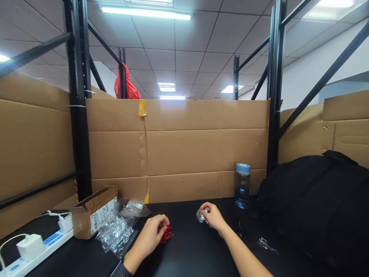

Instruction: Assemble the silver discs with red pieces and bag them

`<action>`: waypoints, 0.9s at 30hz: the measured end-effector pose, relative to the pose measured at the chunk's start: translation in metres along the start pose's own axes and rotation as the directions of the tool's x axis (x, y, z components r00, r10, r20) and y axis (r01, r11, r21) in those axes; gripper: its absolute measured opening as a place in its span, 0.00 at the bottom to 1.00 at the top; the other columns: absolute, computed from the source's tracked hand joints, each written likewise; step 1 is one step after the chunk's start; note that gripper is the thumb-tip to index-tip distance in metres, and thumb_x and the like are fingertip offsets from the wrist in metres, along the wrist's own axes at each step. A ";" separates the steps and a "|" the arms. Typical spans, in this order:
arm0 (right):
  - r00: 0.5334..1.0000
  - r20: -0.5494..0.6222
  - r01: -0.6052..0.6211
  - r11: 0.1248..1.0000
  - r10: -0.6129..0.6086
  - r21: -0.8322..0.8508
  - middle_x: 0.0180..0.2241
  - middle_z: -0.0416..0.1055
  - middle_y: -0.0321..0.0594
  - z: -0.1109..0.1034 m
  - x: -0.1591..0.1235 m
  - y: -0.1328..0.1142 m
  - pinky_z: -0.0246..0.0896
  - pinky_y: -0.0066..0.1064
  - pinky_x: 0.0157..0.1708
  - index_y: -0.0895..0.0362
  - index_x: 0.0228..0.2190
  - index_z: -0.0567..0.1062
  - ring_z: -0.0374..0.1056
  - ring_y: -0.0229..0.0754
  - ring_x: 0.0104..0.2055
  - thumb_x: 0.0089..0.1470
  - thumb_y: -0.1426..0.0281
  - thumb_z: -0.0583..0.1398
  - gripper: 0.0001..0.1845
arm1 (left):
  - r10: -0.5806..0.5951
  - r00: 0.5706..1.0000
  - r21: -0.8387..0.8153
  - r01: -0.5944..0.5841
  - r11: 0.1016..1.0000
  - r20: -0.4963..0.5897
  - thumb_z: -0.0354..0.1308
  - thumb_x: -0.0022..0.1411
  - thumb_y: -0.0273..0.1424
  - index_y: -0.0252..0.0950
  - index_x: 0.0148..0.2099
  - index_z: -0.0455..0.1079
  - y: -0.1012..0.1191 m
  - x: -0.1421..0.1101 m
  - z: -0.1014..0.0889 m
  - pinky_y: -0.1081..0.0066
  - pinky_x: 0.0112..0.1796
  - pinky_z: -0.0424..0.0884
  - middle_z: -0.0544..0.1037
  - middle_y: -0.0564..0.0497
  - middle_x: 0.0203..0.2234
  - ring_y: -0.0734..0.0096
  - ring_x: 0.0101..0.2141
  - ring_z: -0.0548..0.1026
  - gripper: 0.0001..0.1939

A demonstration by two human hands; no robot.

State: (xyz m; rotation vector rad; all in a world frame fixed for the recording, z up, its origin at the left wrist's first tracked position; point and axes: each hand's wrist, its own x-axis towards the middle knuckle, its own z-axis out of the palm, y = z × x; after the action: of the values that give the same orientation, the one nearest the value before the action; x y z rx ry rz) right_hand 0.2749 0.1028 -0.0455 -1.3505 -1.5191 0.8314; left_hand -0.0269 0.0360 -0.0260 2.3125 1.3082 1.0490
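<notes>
My left hand (pixel 152 233) is on the black table with its fingers curled over a small bundle of red cord (pixel 167 235). Part of the cord sticks out past the fingertips. To its right, my right hand (pixel 213 217) pinches a small round silvery object (pixel 200 216) at the tabletop. The fingers cover part of that object, and its exact kind cannot be made out.
Left of my hands are crumpled clear plastic bags (pixel 117 232), an open cardboard box (pixel 93 213) and a white power strip (pixel 47 252) with plugs. On the right are a blue-capped water bottle (pixel 242 188), a small keychain-like item (pixel 266 245) and a black bag (pixel 314 207). Cardboard panels (pixel 184 154) wall the back.
</notes>
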 end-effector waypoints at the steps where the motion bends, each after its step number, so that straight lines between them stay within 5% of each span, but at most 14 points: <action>1: 1.000 -0.007 -0.007 1.000 0.007 -0.019 0.18 0.63 0.27 0.001 0.000 0.001 0.46 0.24 0.15 0.55 0.32 0.68 0.55 0.32 0.13 0.48 0.60 0.63 0.14 | -0.003 1.000 0.001 0.003 1.000 0.008 0.52 0.58 0.23 0.36 0.36 0.73 -0.001 0.000 0.000 0.73 0.35 0.66 0.79 0.51 0.30 0.68 0.33 0.75 0.09; 9: 0.992 -0.095 0.049 0.960 -0.079 -0.276 0.26 0.70 0.35 -0.003 0.001 0.001 0.61 0.29 0.33 0.56 0.30 0.73 0.67 0.40 0.31 0.43 0.73 0.64 0.08 | -0.063 0.996 -0.063 0.067 0.996 0.067 0.53 0.53 0.21 0.35 0.40 0.71 -0.002 -0.001 0.004 0.74 0.33 0.67 0.79 0.51 0.32 0.70 0.31 0.75 0.12; 19: 0.987 -0.039 0.123 0.876 -0.159 -0.466 0.35 0.74 0.43 -0.006 -0.002 0.001 0.60 0.32 0.43 0.56 0.33 0.79 0.70 0.44 0.40 0.49 0.73 0.64 0.06 | -0.001 0.992 0.113 -0.013 0.994 0.122 0.54 0.56 0.22 0.39 0.39 0.73 -0.002 -0.006 0.002 0.71 0.40 0.66 0.78 0.51 0.36 0.66 0.38 0.75 0.11; 23: 0.990 0.010 0.130 0.865 -0.143 -0.485 0.40 0.75 0.43 -0.007 -0.004 0.001 0.60 0.32 0.42 0.55 0.38 0.78 0.71 0.47 0.43 0.44 0.70 0.67 0.15 | 0.006 0.993 0.118 -0.020 0.993 0.118 0.55 0.61 0.27 0.40 0.43 0.74 0.005 -0.005 -0.003 0.68 0.45 0.66 0.77 0.48 0.41 0.63 0.42 0.75 0.10; 27: 0.987 0.070 0.158 0.838 -0.142 -0.523 0.44 0.76 0.42 -0.009 -0.008 -0.001 0.58 0.35 0.46 0.53 0.42 0.76 0.69 0.50 0.48 0.40 0.70 0.69 0.23 | -0.087 0.977 0.141 0.060 0.988 0.194 0.60 0.58 0.33 0.41 0.59 0.68 0.000 -0.010 -0.003 0.61 0.56 0.63 0.73 0.44 0.55 0.55 0.55 0.70 0.25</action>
State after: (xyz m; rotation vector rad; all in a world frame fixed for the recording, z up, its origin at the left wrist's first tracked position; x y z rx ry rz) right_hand 0.2828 0.0938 -0.0429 -1.5803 -1.9390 0.3360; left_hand -0.0322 0.0279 -0.0286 2.3732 1.4091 0.7040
